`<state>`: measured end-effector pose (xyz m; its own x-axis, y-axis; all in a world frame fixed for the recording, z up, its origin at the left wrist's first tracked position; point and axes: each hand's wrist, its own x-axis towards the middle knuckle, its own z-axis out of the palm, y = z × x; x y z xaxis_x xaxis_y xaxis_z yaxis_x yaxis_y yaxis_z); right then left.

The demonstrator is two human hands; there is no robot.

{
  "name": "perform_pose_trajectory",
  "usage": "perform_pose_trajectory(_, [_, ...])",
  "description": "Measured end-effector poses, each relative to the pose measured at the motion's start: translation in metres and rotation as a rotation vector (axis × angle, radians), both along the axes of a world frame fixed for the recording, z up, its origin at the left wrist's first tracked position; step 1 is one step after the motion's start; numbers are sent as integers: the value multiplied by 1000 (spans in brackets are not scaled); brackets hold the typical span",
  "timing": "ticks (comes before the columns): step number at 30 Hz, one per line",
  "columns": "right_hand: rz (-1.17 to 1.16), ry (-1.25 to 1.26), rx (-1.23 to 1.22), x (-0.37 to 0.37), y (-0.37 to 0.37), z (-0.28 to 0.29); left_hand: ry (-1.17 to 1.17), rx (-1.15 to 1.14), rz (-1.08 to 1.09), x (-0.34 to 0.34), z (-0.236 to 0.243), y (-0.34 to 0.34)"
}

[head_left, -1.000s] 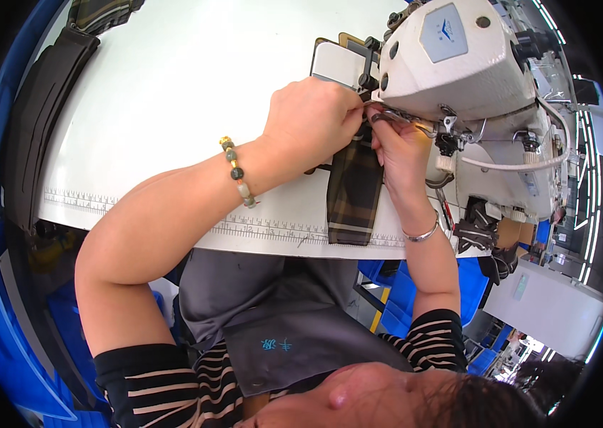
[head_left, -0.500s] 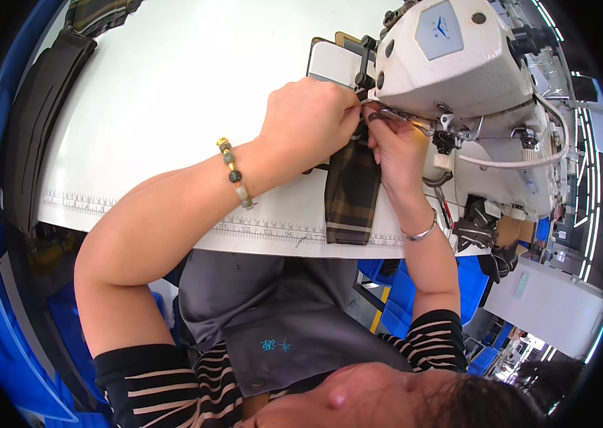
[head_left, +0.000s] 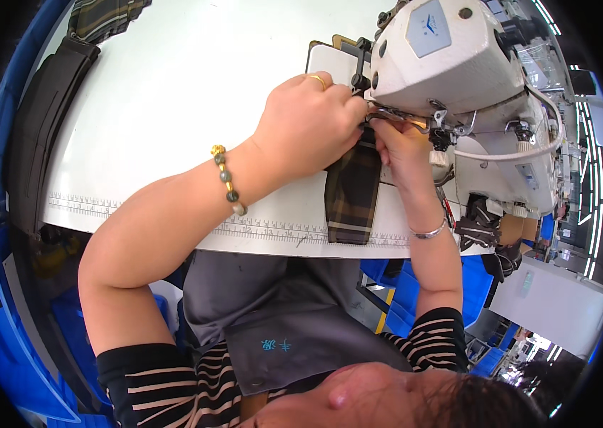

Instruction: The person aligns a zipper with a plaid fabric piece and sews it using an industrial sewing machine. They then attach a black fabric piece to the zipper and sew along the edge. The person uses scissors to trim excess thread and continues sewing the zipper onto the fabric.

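Observation:
A white sewing machine (head_left: 405, 75) stands at the table's right side. Under its needle area lies a strip of dark brown and black plaid fabric (head_left: 351, 200), hanging toward the table's near edge. My left hand (head_left: 308, 121), with a gold ring showing, is closed in a pinch beside the needle area, over the strip's upper end. Close against its fingertips, my right hand (head_left: 407, 153) is closed with thumb and finger together under the machine head. What either pinch holds is too small and hidden to make out.
A ruler scale (head_left: 244, 228) runs along the near edge of the white table (head_left: 173, 93). Dark folded pieces (head_left: 52, 135) and another plaid piece (head_left: 105, 18) lie at the left. Blue bins (head_left: 2, 314) stand beyond that side. A white cable (head_left: 512, 158) loops from the machine.
My left hand has turned, so its knuckles and ring now show, and its fingers stay by the needle area. My right hand has shifted only slightly. The plaid strip lies much as before.

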<state>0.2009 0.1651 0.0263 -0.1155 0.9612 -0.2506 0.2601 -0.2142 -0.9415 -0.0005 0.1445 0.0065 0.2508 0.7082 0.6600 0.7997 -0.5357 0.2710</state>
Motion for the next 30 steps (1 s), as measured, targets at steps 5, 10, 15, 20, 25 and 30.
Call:
perform_pose_trajectory(5, [217, -343, 148, 32, -13, 39, 254, 24, -24, -2, 15, -34])
perform_pose_trajectory(10, [249, -360, 354, 30, -23, 31, 272, -34, -24, 3, 11, -43])
perform_pose_trajectory(15, [191, -109, 80, 15, -8, 9, 121, -242, 114, 2, 20, -28])
perform_pose_trajectory(20, [314, -264, 176, 23, -18, 23, -118, -500, 122, -4, 19, 3])
perform_pose_trajectory(25, [233, -100, 156, 43, -34, 27, -160, -538, -32, 4, 20, -20])
perform_pose_trajectory(30, [148, 536, -265, 27, -58, 41, -37, -416, -312, 17, 46, -86])
